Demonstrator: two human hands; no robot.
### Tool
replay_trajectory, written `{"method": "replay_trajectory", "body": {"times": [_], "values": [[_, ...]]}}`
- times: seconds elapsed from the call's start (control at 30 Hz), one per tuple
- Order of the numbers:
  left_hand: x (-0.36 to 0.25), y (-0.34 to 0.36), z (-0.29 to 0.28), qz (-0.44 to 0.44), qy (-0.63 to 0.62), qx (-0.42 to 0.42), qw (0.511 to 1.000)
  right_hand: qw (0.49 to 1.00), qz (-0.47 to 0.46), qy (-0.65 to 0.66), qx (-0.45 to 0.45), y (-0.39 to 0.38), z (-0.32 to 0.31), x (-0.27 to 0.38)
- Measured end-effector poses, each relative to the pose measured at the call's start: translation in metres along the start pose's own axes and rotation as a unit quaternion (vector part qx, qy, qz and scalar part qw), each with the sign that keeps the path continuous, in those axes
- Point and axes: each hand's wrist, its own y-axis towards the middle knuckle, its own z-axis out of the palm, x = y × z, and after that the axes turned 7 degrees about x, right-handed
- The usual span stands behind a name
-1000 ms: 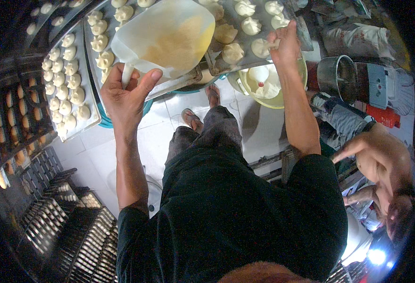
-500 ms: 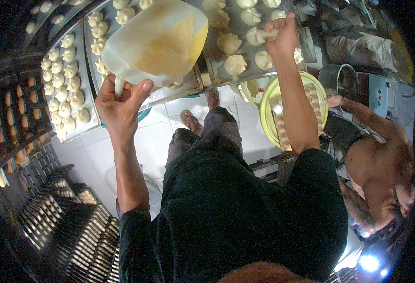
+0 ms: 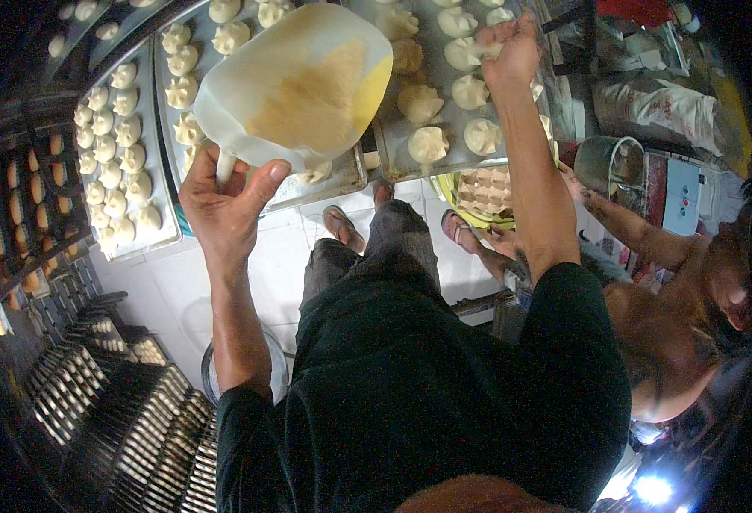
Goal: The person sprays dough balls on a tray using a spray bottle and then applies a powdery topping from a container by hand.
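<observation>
My left hand point(image 3: 226, 190) grips the handle of a white plastic scoop point(image 3: 232, 87). Tan powder or crumbs point(image 3: 320, 94) lie inside it, with a yellow patch at its right side. Held over the front of the metal trays, the scoop hides some dough pieces below. My right hand point(image 3: 513, 58) is above the right-hand tray point(image 3: 449, 135), close to its pale dough balls point(image 3: 468, 91). Its fingers are bunched and somewhat blurred; whatever is between them is too small to make out. Several pieces on that tray's left side look tan and powdery point(image 3: 419, 103).
More dough pieces fill the left tray point(image 3: 161, 237). At right, a shirtless person point(image 3: 679, 329) reaches toward a yellow-green tub point(image 3: 451, 192) with an egg carton point(image 3: 484, 190). A metal pail point(image 3: 608, 162) stands behind. Racks point(image 3: 128, 410) line the lower left.
The scoop has shifted slightly right with my left hand. My right hand remains over the right tray, its fingers moved a little. The other person has leaned in, and the tub has moved left toward the trays.
</observation>
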Motion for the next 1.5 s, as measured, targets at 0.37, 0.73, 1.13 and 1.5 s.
{"method": "replay_trajectory", "body": {"times": [0.37, 0.73, 1.13, 1.5], "values": [[0.003, 0.02, 0.014, -0.038, 0.025, -0.001, 0.999, 0.99, -0.077, 0.053, 0.106, 0.042, 0.021, 0.002], [0.005, 0.029, 0.021, -0.029, 0.068, 0.098, 0.992, 0.919, -0.009, -0.101, 0.381, -0.025, 0.069, 0.027], [-0.014, -0.005, 0.018, -0.01, 0.035, 0.181, 0.983, 0.378, -0.011, -0.62, 0.687, -0.162, 0.089, 0.045], [-0.016, -0.008, 0.06, -0.041, 0.08, 0.22, 0.971, 0.938, 0.211, -0.055, 0.27, -0.144, 0.024, 0.063]]}}
